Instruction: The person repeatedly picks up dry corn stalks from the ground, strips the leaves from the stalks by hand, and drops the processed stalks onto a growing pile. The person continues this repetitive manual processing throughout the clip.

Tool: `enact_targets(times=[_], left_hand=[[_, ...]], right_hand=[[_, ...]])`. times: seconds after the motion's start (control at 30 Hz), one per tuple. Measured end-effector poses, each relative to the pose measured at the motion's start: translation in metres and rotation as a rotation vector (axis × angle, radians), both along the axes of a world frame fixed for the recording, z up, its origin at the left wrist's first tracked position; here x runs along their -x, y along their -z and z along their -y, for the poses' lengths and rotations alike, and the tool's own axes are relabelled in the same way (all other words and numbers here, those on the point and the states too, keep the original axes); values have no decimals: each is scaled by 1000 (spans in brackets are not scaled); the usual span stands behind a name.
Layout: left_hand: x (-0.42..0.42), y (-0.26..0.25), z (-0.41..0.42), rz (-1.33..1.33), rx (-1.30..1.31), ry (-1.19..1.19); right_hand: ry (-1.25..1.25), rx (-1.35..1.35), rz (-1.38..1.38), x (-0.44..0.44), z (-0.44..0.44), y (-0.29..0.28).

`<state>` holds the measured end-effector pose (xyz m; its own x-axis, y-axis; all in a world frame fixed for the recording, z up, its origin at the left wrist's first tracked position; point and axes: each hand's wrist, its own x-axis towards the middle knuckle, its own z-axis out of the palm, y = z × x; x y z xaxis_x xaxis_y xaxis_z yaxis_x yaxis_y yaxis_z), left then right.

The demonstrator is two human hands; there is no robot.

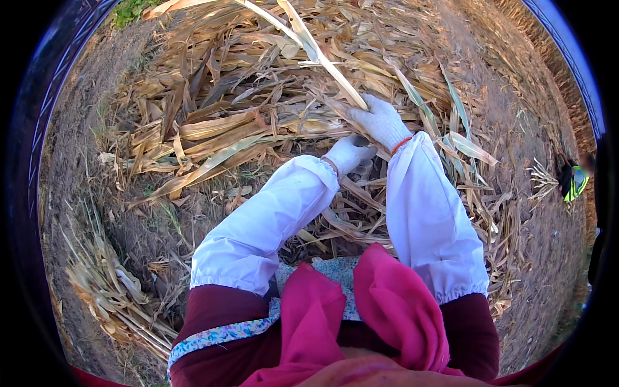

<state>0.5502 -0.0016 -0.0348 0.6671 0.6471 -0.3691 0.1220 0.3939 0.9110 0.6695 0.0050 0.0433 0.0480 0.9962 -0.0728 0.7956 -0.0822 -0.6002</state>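
Note:
In the head view, my right hand [380,121], in a whitish knit glove with an orange band at the wrist, is closed around dry corn stalks [338,77] that reach up and left past the top edge. Close below it, my left hand [349,154], in a matching glove, is beside the lower part of the same leafy bundle. Its fingers are curled and partly hidden, so I cannot tell whether they grip anything. Dry corn leaves and stalks [217,128] lie in a wide heap in front of me and under both hands.
Another bundle of dry stalks [116,300] lies at the lower left. Bare soil [72,145] with sparse grass runs along the left. At the far right a person in a yellow reflective vest [576,183] is near some upright-looking stalks [542,179].

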Motion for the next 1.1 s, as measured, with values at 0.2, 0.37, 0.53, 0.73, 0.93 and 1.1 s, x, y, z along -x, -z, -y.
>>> enact_targets(times=[0.2, 0.37, 0.53, 0.73, 0.93, 1.1], left_hand=[[85, -19, -84, 524, 200, -748], [105, -30, -104, 418, 135, -683], [96, 2, -92, 286, 183, -509], [71, -9, -66, 239, 210, -435], [46, 10, -46, 220, 197, -612], [53, 31, -95, 356, 139, -1158]], right_hand=[[7, 156, 138, -13, 39, 16], [-50, 526, 27, -12, 72, 33], [-198, 520, -117, -6, 69, 71], [21, 316, -650, 12, 40, 68], [435, 18, -980, 41, 7, 69], [441, -4, -1814, 65, 7, 59]])
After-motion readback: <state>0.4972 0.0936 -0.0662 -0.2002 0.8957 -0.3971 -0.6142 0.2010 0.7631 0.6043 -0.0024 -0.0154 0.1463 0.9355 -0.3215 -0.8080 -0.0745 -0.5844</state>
